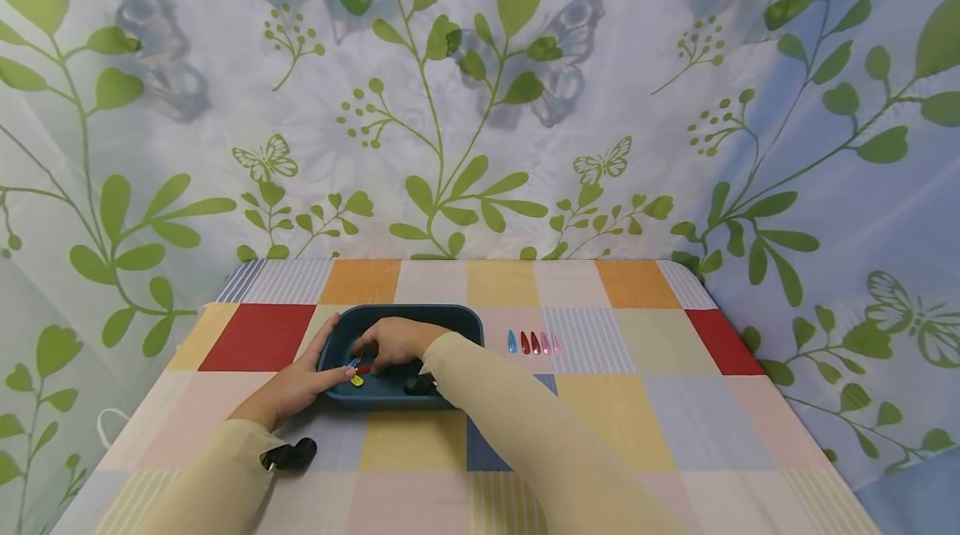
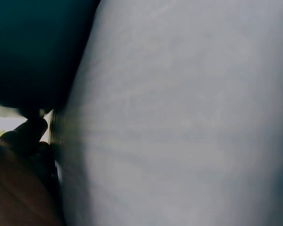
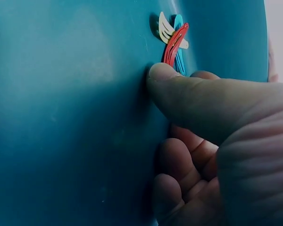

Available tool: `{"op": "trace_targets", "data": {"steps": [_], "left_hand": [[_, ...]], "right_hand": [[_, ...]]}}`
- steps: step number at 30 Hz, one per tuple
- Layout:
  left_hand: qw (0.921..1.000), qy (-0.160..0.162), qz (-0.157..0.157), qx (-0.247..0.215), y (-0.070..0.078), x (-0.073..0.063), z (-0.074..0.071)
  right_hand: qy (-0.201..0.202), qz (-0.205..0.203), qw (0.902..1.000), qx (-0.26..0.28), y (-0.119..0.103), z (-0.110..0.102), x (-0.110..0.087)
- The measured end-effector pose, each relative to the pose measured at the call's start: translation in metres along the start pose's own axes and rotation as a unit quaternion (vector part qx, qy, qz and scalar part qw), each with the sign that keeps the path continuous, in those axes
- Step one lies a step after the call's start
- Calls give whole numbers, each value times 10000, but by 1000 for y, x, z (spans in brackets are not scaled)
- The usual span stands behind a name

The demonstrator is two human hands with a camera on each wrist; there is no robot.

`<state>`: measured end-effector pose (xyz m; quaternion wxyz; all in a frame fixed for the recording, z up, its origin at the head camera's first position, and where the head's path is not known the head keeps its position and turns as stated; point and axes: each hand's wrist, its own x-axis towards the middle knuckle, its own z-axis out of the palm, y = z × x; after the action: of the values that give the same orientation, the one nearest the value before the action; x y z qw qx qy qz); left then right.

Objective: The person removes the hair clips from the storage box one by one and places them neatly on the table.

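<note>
A dark teal tray [image 1: 468, 322] sits on the table. My left hand [image 1: 296, 383] holds its near left corner, thumb over the near rim and fingers along the outer left wall. Inside the tray my right hand [image 1: 397, 341] pinches the end of a red snap hair clip [image 3: 176, 43] between thumb and a partly hidden finger. Crossing under it are a blue hair clip [image 3: 178, 21] and a pale yellow, wing-shaped clip [image 3: 165, 29]. The left wrist view mostly shows the tablecloth, with the tray's dark side [image 2: 33, 52] and shadowed fingers [image 2: 26, 134].
Right of the tray, hair clips lie in a row: a blue clip [image 1: 512, 342], two dark red clips [image 1: 525, 342] and two pink clips [image 1: 546, 342]. A patchwork cloth [image 1: 630, 410] covers the table. Behind hangs a leaf-patterned curtain [image 1: 637, 85].
</note>
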<state>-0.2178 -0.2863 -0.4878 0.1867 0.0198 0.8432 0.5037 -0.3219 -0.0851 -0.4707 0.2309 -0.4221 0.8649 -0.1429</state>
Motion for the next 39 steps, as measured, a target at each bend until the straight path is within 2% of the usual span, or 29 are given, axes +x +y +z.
{"op": "trace_targets", "data": {"steps": [6, 18, 25, 31, 39], "left_hand": [[10000, -22, -71, -38, 0, 0, 0], [10000, -12, -10, -90, 2, 1, 0], [10000, 9, 19, -53, 2, 1, 0], [10000, -14, -42, -63, 2, 1, 0], [9999, 3, -133, -83, 2, 1, 0]], "right_hand": [[-57, -112, 9999, -47, 1, 0, 1], [-209, -153, 9997, 9, 5, 2, 6], [-444, -302, 9985, -46, 2, 1, 6], [-391, -316, 9983, -291, -1, 3, 7], [-190, -356, 9991, -154, 1, 0, 4]]}}
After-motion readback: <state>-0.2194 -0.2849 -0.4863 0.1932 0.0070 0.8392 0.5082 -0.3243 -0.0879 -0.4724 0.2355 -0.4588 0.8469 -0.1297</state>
